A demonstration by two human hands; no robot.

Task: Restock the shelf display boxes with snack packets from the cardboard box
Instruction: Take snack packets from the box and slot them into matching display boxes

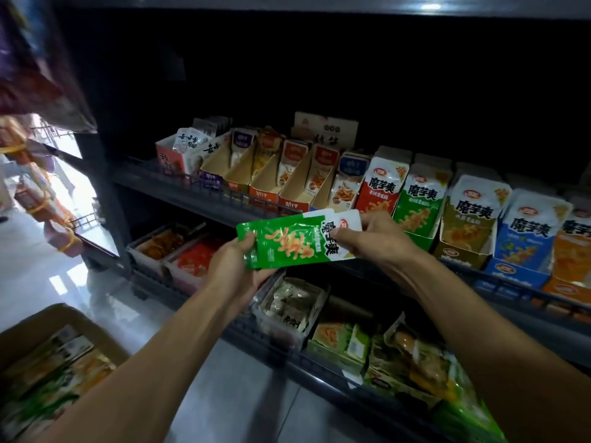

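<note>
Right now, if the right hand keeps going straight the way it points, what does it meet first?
Probably the green packets standing in their display box, just beyond the right hand, which holds the green packet with the left hand. Depth is unclear.

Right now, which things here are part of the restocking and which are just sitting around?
Part of the job:
- green packets, held by left hand and right hand
- green display box with matching packets
- cardboard box on the floor

Just there:
- half-empty boxes further left
- blue box
- lower-shelf trays
</note>
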